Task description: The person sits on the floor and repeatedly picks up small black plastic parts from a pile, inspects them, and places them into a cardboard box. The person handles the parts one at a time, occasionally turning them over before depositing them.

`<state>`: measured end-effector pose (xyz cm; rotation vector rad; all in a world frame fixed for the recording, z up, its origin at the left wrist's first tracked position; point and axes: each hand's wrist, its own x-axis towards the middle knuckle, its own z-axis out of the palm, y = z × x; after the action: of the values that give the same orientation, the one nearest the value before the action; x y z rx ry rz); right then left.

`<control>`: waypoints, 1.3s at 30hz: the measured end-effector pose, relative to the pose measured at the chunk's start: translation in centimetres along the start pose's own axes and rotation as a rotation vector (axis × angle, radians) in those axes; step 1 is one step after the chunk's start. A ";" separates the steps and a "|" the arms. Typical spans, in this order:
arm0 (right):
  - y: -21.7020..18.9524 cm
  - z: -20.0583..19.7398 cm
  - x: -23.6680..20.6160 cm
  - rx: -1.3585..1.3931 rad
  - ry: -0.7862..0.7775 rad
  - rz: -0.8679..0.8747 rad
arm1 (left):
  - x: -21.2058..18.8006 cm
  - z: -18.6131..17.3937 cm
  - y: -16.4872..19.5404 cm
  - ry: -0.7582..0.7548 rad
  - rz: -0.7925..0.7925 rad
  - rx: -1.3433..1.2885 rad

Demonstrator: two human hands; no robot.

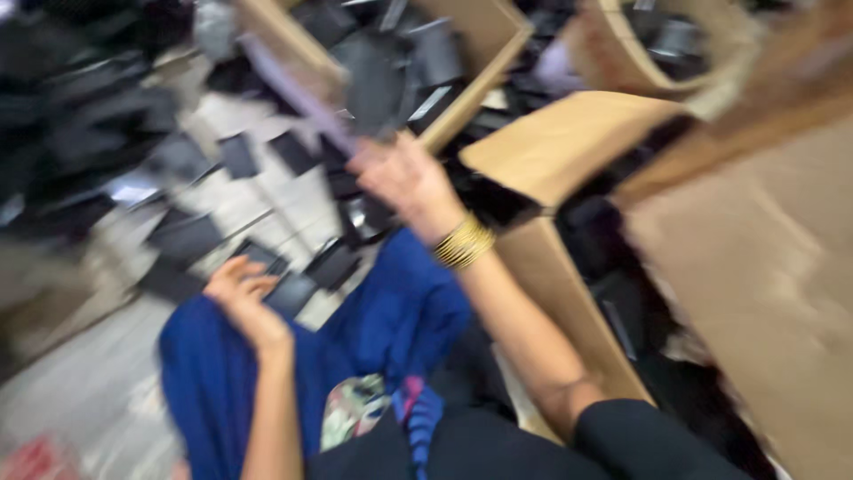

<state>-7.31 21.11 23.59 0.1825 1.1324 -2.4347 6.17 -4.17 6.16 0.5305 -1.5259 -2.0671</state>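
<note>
Beside the open brown cardboard box (462, 80), my right hand (404, 178) is raised, its fingers (369, 164) loosely curled; blur hides whether they pinch anything. Nearer me than that box, my left hand (244, 302) rests with fingers bent on a flat black rectangular piece (289, 293), which lies at the edge of my blue-clothed knee (391, 311). Further black flat pieces (182, 236) lie scattered on the pale floor (71, 382) left of the box. Gold bangles (464, 242) circle my right wrist.
</note>
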 end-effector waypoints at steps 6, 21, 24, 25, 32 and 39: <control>4.6 -0.7 6.4 -1.618 -0.220 -0.491 | 1.2 0.2 0.1 0.114 0.044 0.048; 14.1 -3.0 12.9 -1.665 -0.263 -0.599 | 3.9 0.4 0.8 0.127 -0.136 -0.150; 15.5 -2.6 10.1 -1.159 -0.298 -0.271 | 2.9 1.9 2.5 -0.045 0.117 0.259; 16.0 -2.5 9.2 -0.950 -0.453 -0.068 | 2.4 2.3 3.1 -0.094 0.383 0.475; 16.2 -4.1 4.8 -1.494 -0.513 -0.607 | 2.1 2.0 4.4 -0.121 -0.002 0.087; 15.3 -4.7 0.9 -1.876 -0.222 -0.286 | 2.1 -1.3 0.6 -0.052 -0.303 -0.466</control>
<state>-1.62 15.72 9.62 -0.8057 2.7305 -0.6269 5.44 -6.59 6.37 0.5523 -0.9772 -2.5812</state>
